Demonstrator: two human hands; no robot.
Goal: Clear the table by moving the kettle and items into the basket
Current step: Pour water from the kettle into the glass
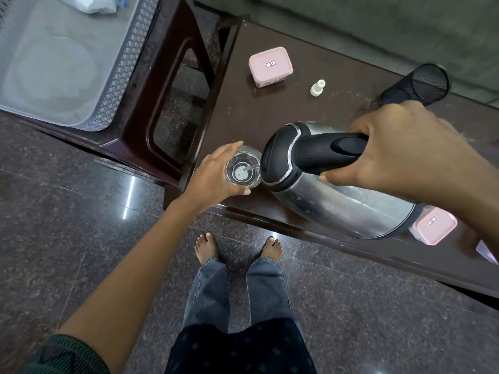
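Observation:
A steel kettle (337, 203) with a black lid and handle is tilted over the dark table (259, 117), its spout at a clear glass (243, 171). A thin stream of water runs into the glass. My right hand (405, 149) grips the kettle's black handle. My left hand (216, 176) wraps around the glass at the table's near left corner. A pink-lidded box (270, 66) and a small white bottle (317, 88) stand farther back. A second pink box (434, 225) shows partly behind the kettle's base. The grey basket (113, 85) sits at the upper left.
A black mesh pen holder (421, 85) lies on its side at the table's far right. The basket rests on a dark brown plastic stool (164, 85) left of the table. A white bag (91, 4) lies in the basket's far end. My bare feet stand on the granite floor (67, 225).

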